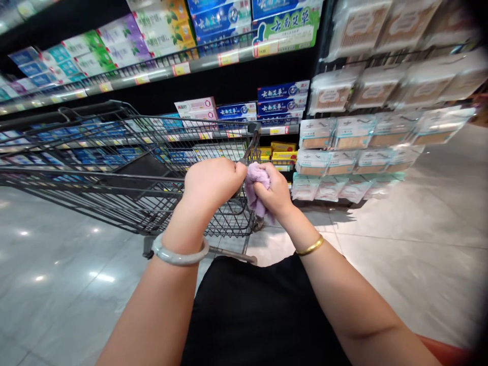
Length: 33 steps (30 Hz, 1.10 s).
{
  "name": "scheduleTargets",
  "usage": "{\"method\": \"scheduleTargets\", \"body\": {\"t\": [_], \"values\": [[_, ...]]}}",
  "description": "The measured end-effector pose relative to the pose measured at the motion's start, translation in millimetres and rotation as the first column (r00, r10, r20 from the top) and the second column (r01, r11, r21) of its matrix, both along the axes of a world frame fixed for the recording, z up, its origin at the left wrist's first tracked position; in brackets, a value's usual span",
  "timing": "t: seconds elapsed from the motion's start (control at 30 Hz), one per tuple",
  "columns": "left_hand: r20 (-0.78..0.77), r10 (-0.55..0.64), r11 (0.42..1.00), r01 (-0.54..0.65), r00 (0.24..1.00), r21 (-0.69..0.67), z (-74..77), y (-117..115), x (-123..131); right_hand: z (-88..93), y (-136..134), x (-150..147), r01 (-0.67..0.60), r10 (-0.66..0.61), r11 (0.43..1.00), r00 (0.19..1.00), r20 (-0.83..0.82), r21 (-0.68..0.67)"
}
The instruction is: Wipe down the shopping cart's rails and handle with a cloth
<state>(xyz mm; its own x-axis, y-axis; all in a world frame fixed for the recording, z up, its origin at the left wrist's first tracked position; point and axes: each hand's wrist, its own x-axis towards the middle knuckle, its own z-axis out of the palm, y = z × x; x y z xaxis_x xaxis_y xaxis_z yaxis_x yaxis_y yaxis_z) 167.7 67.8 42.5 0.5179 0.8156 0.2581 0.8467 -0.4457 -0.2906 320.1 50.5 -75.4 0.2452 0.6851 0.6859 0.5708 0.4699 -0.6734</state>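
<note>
A black wire shopping cart (pixel 114 168) stands in front of me in a shop aisle. My left hand (pixel 211 183) is closed in a fist around the cart's near corner frame. My right hand (pixel 275 194) is closed on a bunched purple cloth (pixel 254 184) and presses it against the same corner of the cart. A pale jade bangle (pixel 179 254) circles my left wrist and a gold bangle (pixel 310 247) my right wrist.
Shelves of boxed toothpaste (pixel 282 96) run along the far side behind the cart. A rack of packaged cotton swabs (pixel 362 137) hangs at the right. Glossy grey floor tiles (pixel 419 229) lie around the cart.
</note>
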Motion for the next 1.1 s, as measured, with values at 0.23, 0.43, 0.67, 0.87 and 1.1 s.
{"method": "scheduleTargets", "body": {"t": [0.23,0.43,0.67,0.87,1.1], "values": [[0.036,0.036,0.999,-0.036,0.999,-0.012,2.0,-3,2,0.8,-1,-2,-0.013,0.013,1.0,1.0,0.017,-0.004],[0.008,0.012,1.0,-0.012,1.0,-0.012,1.5,-1,1,2.2,-3,-3,-0.028,0.027,0.995,1.0,0.009,0.099],[0.038,0.029,0.999,-0.028,0.999,-0.021,2.0,-2,2,-2.1,2,-1,0.023,-0.024,0.999,0.999,-0.031,-0.026],[0.009,0.011,1.0,-0.011,1.0,-0.027,1.2,1,0,0.1,-4,-8,-0.056,0.056,0.982,0.998,0.005,0.182],[-0.007,-0.012,1.0,0.012,1.0,0.012,0.5,-1,-2,-10.9,8,-1,0.04,-0.046,0.997,0.995,-0.094,-0.067]]}}
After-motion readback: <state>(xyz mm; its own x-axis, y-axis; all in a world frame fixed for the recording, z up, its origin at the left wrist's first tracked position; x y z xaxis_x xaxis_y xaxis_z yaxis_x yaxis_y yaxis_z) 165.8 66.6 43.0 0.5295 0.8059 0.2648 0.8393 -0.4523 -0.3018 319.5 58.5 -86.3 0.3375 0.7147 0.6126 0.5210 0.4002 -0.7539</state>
